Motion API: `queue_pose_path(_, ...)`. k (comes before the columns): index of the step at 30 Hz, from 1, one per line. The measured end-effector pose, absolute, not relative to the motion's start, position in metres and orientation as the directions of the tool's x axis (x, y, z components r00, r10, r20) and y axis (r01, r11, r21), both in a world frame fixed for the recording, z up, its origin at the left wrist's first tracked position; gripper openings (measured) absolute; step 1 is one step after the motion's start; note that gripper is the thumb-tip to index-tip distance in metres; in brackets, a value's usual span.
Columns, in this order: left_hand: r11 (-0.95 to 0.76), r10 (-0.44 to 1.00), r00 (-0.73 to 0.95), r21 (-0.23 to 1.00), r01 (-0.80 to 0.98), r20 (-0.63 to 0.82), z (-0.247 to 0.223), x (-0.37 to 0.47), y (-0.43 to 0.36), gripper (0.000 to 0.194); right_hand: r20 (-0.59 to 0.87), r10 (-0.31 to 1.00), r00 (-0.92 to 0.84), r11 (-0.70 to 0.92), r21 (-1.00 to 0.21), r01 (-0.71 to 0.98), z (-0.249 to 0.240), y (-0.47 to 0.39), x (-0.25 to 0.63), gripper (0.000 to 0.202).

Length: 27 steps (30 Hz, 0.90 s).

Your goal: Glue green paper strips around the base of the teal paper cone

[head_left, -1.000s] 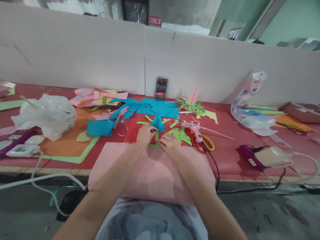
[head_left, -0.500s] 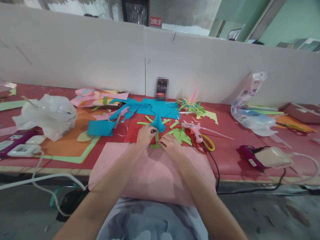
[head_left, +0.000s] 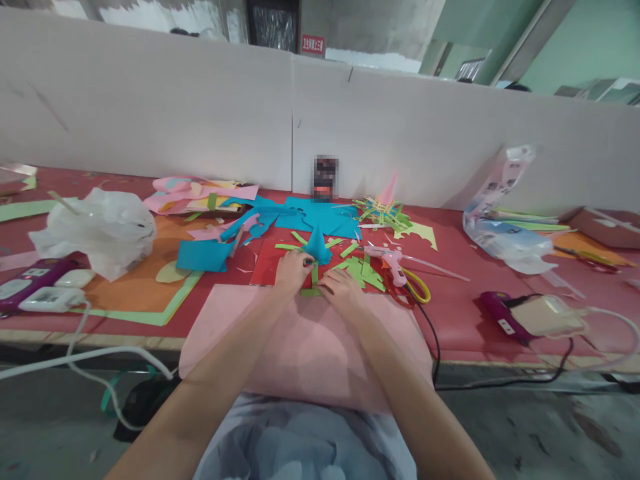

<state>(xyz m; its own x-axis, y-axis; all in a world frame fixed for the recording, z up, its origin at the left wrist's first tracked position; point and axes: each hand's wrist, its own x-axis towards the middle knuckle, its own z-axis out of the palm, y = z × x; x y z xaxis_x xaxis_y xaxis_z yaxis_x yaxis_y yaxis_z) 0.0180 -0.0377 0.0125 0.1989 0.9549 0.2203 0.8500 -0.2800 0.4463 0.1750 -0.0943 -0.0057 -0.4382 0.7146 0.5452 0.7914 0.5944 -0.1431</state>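
Observation:
A blue paper cone [head_left: 318,247] stands point up on a red sheet [head_left: 264,272], with green paper strips spread out around its base. My left hand [head_left: 294,272] is at the cone's lower left, its fingers closed on a small dark thing too small to name. Between my hands a green paper strip [head_left: 315,273] runs from the cone toward me, and a crosswise green piece lies at its near end. My right hand [head_left: 341,285] has its fingers bent and pinched at the right edge of this green paper; the fingertips are partly hidden.
Loose green strips [head_left: 364,272], a pink glue gun [head_left: 393,259] and yellow-handled scissors [head_left: 419,285] lie to the right. Behind them is a pink cone [head_left: 388,190] with green strips. Blue paper [head_left: 203,256] and a white plastic bag [head_left: 103,230] are at left. Pink material [head_left: 300,340] covers the front edge.
The whole view has shifted very slightly. My hands, the blue cone and the green strips keep practically the same places.

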Motion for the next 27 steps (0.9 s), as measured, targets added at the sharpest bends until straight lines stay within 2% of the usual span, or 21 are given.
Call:
queue_pose_path(6, -0.314, 0.946, 0.213, 0.522, 0.793, 0.246, 0.01, 0.014, -0.035, 0.016, 0.599, 0.757, -0.261, 0.478, -0.236, 0.846, 0.002, -0.096, 0.173, 0.031)
queue_pose_path(11, -0.272, 0.945, 0.082, 0.628, 0.729, 0.315, 0.01, 0.005, -0.027, 0.018, 0.553, 0.804, -0.219, 0.342, -0.13, 0.931, -0.004, -0.087, 0.169, 0.034)
queue_pose_path(16, -0.206, 0.965, 0.067, 0.571, 0.795, 0.255, 0.008, 0.003, -0.025, 0.02, 0.536, 0.802, -0.263, 0.335, -0.038, 0.942, -0.004, -0.085, 0.164, 0.036)
queue_pose_path(20, -0.218, 0.969, 0.116, 0.529, 0.82, 0.219, 0.005, 0.006, -0.026, 0.02, 0.526, 0.802, -0.284, 0.34, -0.01, 0.94, -0.001, -0.088, 0.16, 0.037)
queue_pose_path(27, -0.207, 0.971, 0.109, 0.526, 0.825, 0.211, 0.004, 0.007, -0.025, 0.021, 0.536, 0.788, -0.303, 0.347, 0.021, 0.938, -0.003, -0.088, 0.159, 0.036)
